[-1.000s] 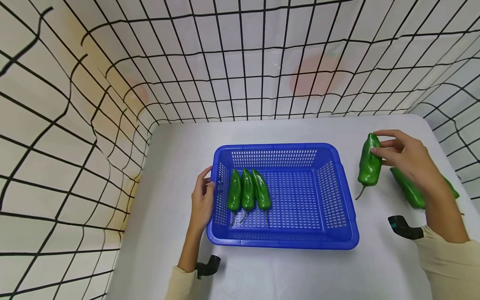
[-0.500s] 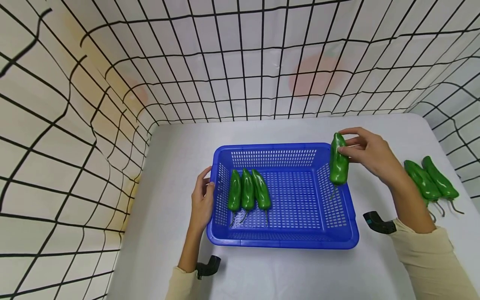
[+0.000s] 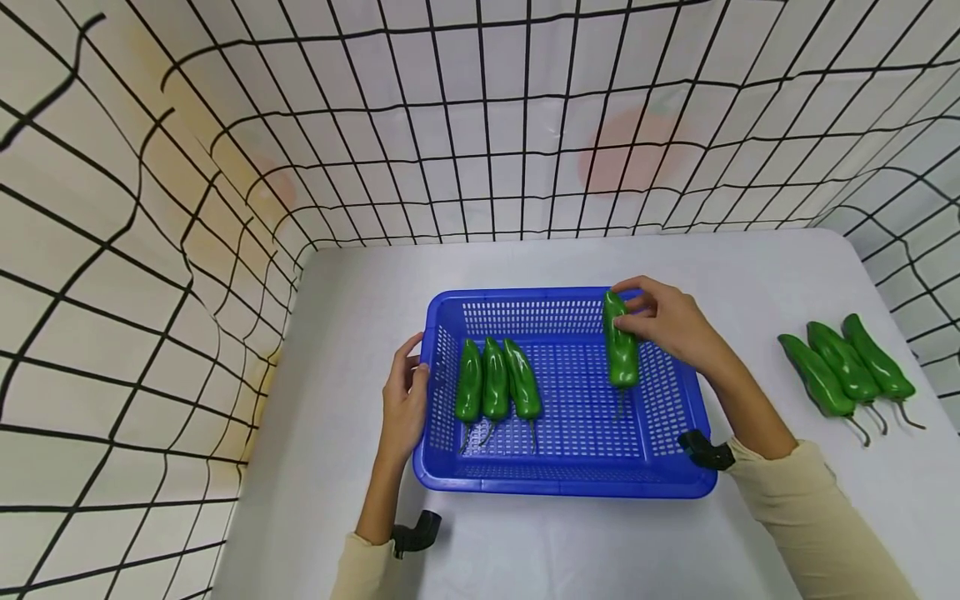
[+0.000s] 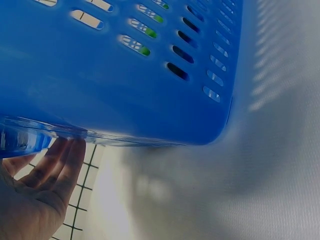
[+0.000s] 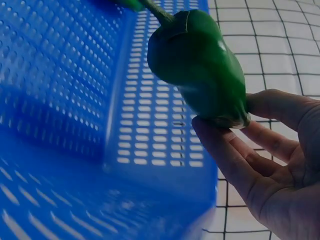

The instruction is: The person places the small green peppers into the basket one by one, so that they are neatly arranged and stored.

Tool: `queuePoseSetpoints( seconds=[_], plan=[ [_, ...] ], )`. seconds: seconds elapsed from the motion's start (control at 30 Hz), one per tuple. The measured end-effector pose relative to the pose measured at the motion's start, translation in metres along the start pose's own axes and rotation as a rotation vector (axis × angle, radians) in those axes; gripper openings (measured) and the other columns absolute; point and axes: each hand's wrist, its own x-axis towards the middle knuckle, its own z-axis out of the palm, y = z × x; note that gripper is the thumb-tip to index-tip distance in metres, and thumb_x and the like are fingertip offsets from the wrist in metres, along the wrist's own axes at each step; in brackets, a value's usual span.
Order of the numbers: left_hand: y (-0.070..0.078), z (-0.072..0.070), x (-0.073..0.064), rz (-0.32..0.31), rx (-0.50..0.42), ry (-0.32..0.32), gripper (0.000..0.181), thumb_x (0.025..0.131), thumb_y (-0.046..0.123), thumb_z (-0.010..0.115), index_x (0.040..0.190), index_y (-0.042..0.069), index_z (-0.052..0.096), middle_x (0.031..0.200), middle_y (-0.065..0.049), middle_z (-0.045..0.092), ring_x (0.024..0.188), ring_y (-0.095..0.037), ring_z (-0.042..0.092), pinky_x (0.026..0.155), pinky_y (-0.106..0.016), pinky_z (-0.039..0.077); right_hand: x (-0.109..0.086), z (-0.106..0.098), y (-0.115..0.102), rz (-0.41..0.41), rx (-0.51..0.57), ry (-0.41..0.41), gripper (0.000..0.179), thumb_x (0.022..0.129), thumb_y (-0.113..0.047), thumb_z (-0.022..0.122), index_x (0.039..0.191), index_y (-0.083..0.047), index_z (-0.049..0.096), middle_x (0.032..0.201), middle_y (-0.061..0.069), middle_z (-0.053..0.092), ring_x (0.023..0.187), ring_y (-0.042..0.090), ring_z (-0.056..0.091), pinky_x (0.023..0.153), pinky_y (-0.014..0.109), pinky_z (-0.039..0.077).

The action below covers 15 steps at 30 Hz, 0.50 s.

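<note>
Got a green pepper (image 3: 622, 346) pinched between thumb and fingertips of the right hand (image 3: 671, 323), clamped near its pointed end, with the stem toward the near edge of the blue basket (image 3: 566, 487). Held over the right half of that basket, closer to the far edge than the near one; can't really tell how high off the bottom. Over at the basket's left edge, the left hand (image 3: 405, 408): fingers fairly straight with tips touching the rim, not curled round it. Also inside, along the left edge, three green peppers (image 3: 496, 382) side by side, stems toward the near edge, with a bit of a slant on the rightmost. Out on the white desk (image 3: 352, 300), near its right edge, another three peppers (image 3: 843, 362) in a slanted row. Also in shot: beige sleeves (image 3: 817, 512) and, beyond the far edge, a black wire grid (image 3: 491, 155).
</note>
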Motion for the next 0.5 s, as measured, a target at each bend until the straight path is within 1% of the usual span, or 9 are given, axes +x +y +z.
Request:
queuePoseSetpoints(
  seconds=[0.33,0.5],
  plan=[
    [0.001,0.0,0.0,0.001,0.008,0.011,0.047,0.103,0.011,0.041,0.148,0.025,0.045,0.114,-0.013,0.065,0.09,-0.027,0.067,0.067,-0.037,0.06,0.013,0.021,-0.001,0.047,0.051,-0.042,0.046,0.092,-0.012,0.069,0.135,-0.002,0.055,0.116,0.026,0.063,0.098,0.037,0.065,0.073,0.037,0.06],
    [0.0,0.001,0.0,-0.008,0.009,0.009,0.047,0.103,0.011,0.041,0.148,0.026,0.045,0.114,-0.012,0.065,0.09,-0.027,0.067,0.067,-0.037,0.06,0.016,0.031,-0.001,0.058,0.086,-0.071,0.047,0.091,-0.009,0.069,0.135,-0.002,0.054,0.115,0.027,0.062,0.092,0.035,0.069,0.074,0.043,0.06]
  ],
)
